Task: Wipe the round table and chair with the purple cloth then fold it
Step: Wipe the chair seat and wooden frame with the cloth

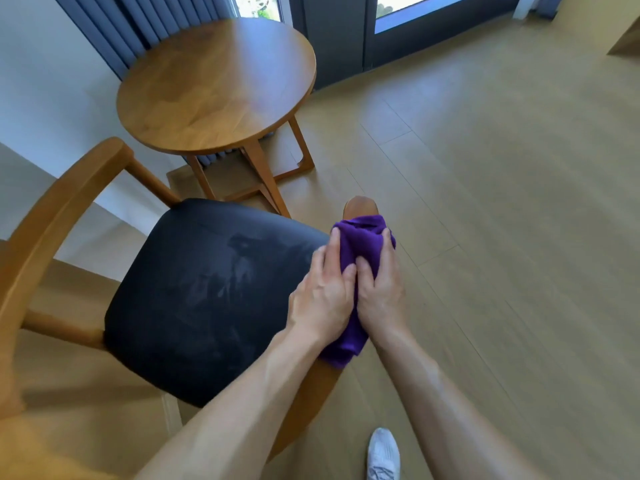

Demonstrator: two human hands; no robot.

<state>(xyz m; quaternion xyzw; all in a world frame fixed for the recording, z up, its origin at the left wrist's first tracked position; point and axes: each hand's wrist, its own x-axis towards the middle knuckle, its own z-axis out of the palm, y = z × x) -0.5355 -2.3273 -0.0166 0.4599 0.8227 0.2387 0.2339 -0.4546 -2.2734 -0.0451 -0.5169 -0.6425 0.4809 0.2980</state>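
The purple cloth (356,244) is bunched over the right wooden armrest (360,204) of the chair. My left hand (322,292) and my right hand (381,289) lie side by side on the cloth, fingers wrapped around it and the armrest beneath. The armrest's rounded tip sticks out beyond the cloth. The chair's black padded seat (207,299) lies left of my hands, with smeared streaks on it. The round wooden table (214,84) stands beyond the chair, its top bare.
The chair's left armrest (59,209) curves along the left. Blue-grey curtains (114,26) and a dark-framed glass door (381,29) stand behind the table. Light wood floor (502,202) stretches to the right. My white-socked foot (382,455) is on the floor at the bottom.
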